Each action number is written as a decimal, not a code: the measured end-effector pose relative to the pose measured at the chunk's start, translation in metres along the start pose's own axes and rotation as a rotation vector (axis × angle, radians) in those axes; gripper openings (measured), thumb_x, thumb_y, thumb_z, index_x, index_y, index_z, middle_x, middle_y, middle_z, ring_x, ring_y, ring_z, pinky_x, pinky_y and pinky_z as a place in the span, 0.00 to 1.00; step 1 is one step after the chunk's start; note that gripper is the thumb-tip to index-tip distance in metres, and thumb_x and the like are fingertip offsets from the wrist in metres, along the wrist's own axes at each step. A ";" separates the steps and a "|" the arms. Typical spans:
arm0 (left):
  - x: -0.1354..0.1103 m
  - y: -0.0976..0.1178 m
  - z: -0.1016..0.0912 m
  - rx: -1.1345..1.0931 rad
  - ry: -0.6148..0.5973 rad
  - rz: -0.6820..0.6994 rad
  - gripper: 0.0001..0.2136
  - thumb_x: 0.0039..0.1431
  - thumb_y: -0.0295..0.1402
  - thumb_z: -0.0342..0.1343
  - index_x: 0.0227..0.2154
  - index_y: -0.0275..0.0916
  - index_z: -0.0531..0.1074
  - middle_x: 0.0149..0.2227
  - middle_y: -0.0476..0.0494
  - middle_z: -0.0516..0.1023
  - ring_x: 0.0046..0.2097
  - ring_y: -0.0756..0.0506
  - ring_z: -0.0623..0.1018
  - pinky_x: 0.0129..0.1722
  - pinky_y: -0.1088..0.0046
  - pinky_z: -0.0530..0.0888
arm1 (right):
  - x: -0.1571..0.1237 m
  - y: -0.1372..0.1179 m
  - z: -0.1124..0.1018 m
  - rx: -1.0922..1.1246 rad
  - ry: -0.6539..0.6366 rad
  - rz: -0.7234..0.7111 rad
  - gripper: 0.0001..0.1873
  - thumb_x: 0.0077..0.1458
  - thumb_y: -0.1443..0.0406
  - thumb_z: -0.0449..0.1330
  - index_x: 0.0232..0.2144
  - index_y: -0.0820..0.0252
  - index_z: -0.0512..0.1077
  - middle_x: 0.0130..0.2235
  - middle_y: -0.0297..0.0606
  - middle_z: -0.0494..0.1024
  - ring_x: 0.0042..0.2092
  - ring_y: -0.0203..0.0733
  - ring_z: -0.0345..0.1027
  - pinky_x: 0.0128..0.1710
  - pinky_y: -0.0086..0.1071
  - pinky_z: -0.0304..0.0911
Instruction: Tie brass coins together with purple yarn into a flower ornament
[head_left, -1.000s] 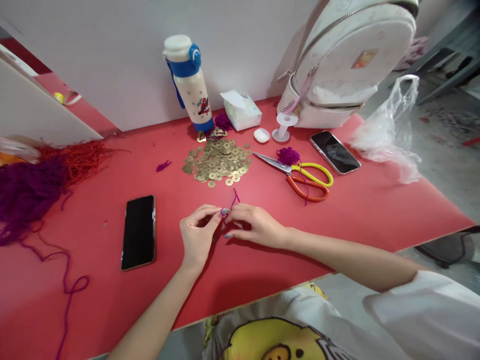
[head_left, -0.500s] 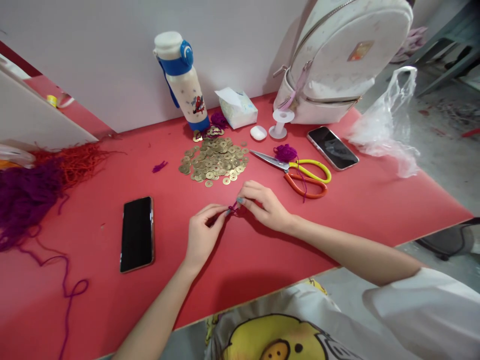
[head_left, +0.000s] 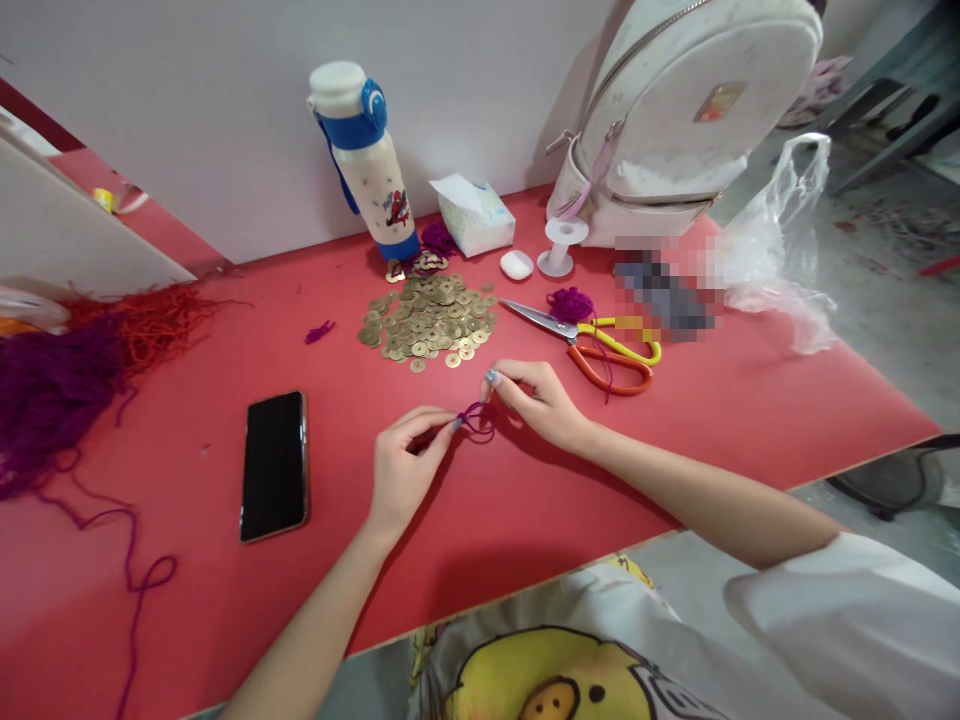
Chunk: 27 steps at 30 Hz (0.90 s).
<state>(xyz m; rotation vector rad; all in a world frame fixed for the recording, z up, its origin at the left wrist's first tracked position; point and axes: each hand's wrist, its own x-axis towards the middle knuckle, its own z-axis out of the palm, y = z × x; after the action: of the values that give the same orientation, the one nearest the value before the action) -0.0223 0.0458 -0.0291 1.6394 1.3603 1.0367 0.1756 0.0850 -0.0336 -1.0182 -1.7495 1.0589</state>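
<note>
A purple cord (head_left: 478, 421) with several small loops lies between my two hands, low over the red table. My left hand (head_left: 409, 465) pinches its left side between thumb and fingertips. On the other side, my right hand (head_left: 536, 405) has thumb and forefinger closed together just above the loops; a strand seems to run up to these fingers. Beyond my hands lies a heap of brass coins (head_left: 435, 315) with holes in their middles. Scissors (head_left: 577, 335) with one yellow and one orange handle lie to the right of the coins, against a small purple cord bundle (head_left: 571, 305).
A phone (head_left: 274, 466) lies left of my hands. Purple cord (head_left: 56, 400) and red cord (head_left: 165, 320) are piled at the far left. Along the back stand a bottle (head_left: 367, 170), a tissue pack (head_left: 480, 220), a white spool (head_left: 559, 250) and a white backpack (head_left: 675, 130). A plastic bag (head_left: 787, 240) sits right.
My right hand has moved slightly right and away from my left hand. The cord loops between them have opened wider. My left hand has stayed almost still.
</note>
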 end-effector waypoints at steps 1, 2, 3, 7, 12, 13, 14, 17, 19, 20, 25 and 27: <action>0.000 0.000 0.000 -0.002 0.002 0.007 0.06 0.59 0.31 0.59 0.30 0.38 0.80 0.33 0.43 0.82 0.34 0.47 0.80 0.33 0.75 0.77 | 0.001 0.001 0.000 -0.017 -0.009 -0.007 0.18 0.67 0.58 0.52 0.30 0.62 0.73 0.25 0.33 0.69 0.27 0.34 0.61 0.30 0.29 0.58; 0.000 0.000 0.000 -0.003 0.004 0.015 0.06 0.59 0.31 0.59 0.30 0.38 0.80 0.33 0.43 0.82 0.34 0.47 0.80 0.34 0.75 0.77 | 0.001 0.003 -0.001 -0.037 -0.022 -0.031 0.15 0.66 0.58 0.55 0.32 0.61 0.74 0.27 0.33 0.70 0.29 0.35 0.61 0.31 0.29 0.59; -0.001 0.000 0.000 -0.001 0.005 0.021 0.06 0.59 0.31 0.59 0.30 0.38 0.80 0.33 0.43 0.82 0.34 0.47 0.80 0.34 0.75 0.77 | 0.002 0.004 0.000 -0.052 -0.037 -0.064 0.13 0.64 0.59 0.57 0.33 0.61 0.76 0.29 0.34 0.70 0.30 0.35 0.62 0.32 0.29 0.60; -0.001 0.002 -0.001 0.005 0.001 0.034 0.06 0.59 0.31 0.59 0.31 0.39 0.80 0.33 0.44 0.82 0.34 0.47 0.80 0.33 0.76 0.77 | 0.002 0.008 0.002 -0.040 -0.072 -0.132 0.08 0.59 0.61 0.63 0.33 0.58 0.79 0.33 0.36 0.68 0.33 0.37 0.63 0.32 0.30 0.63; -0.002 0.002 -0.001 0.007 0.001 0.057 0.05 0.59 0.30 0.59 0.31 0.38 0.80 0.33 0.43 0.82 0.34 0.47 0.80 0.34 0.75 0.77 | 0.002 0.010 0.004 0.001 -0.065 -0.127 0.05 0.56 0.61 0.67 0.32 0.57 0.80 0.32 0.35 0.67 0.34 0.37 0.63 0.33 0.31 0.63; -0.002 0.002 -0.001 0.007 0.000 0.062 0.05 0.59 0.30 0.59 0.30 0.38 0.80 0.33 0.43 0.82 0.34 0.47 0.80 0.34 0.75 0.77 | 0.002 0.010 0.004 0.004 -0.062 -0.133 0.05 0.56 0.62 0.67 0.32 0.57 0.80 0.32 0.34 0.67 0.34 0.37 0.63 0.33 0.31 0.63; -0.002 0.002 -0.001 0.008 0.001 0.066 0.05 0.59 0.30 0.59 0.30 0.38 0.80 0.33 0.43 0.82 0.34 0.47 0.80 0.34 0.75 0.76 | 0.002 0.010 0.004 0.004 -0.060 -0.139 0.04 0.56 0.63 0.67 0.32 0.57 0.80 0.32 0.34 0.67 0.34 0.37 0.63 0.34 0.31 0.63; -0.002 0.002 -0.001 0.016 -0.001 0.074 0.05 0.58 0.29 0.59 0.29 0.38 0.80 0.32 0.44 0.82 0.34 0.48 0.80 0.34 0.75 0.76 | 0.001 0.010 0.005 -0.004 -0.054 -0.147 0.03 0.54 0.64 0.68 0.32 0.57 0.80 0.31 0.34 0.67 0.34 0.37 0.63 0.34 0.31 0.62; -0.002 0.003 -0.001 0.022 -0.002 0.073 0.05 0.58 0.28 0.60 0.28 0.38 0.80 0.31 0.45 0.81 0.33 0.48 0.79 0.33 0.75 0.76 | 0.000 0.010 0.006 -0.015 -0.052 -0.153 0.02 0.53 0.65 0.69 0.31 0.57 0.80 0.31 0.33 0.67 0.34 0.37 0.63 0.34 0.31 0.62; -0.002 0.003 -0.001 0.023 -0.003 0.071 0.05 0.58 0.28 0.60 0.28 0.38 0.80 0.31 0.45 0.81 0.33 0.48 0.79 0.33 0.75 0.76 | 0.000 0.010 0.007 -0.020 -0.053 -0.156 0.02 0.53 0.66 0.69 0.31 0.58 0.80 0.31 0.33 0.67 0.34 0.37 0.63 0.35 0.31 0.62; 0.000 0.002 0.000 -0.003 -0.015 0.050 0.05 0.58 0.28 0.60 0.28 0.39 0.80 0.31 0.45 0.81 0.32 0.48 0.79 0.33 0.75 0.76 | -0.001 0.009 0.008 -0.035 -0.076 -0.137 0.02 0.53 0.67 0.69 0.30 0.59 0.79 0.31 0.33 0.68 0.34 0.37 0.63 0.35 0.31 0.62; 0.000 0.002 -0.001 -0.029 -0.031 0.024 0.05 0.58 0.29 0.59 0.29 0.39 0.80 0.31 0.45 0.81 0.32 0.48 0.80 0.32 0.75 0.76 | 0.000 0.008 0.007 -0.022 -0.091 -0.114 0.02 0.54 0.67 0.68 0.30 0.59 0.79 0.31 0.33 0.67 0.34 0.37 0.63 0.35 0.30 0.61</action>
<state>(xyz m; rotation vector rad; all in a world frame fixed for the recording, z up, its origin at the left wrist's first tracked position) -0.0224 0.0458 -0.0271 1.6473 1.3030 1.0359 0.1708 0.0857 -0.0433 -0.8841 -1.8735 1.0298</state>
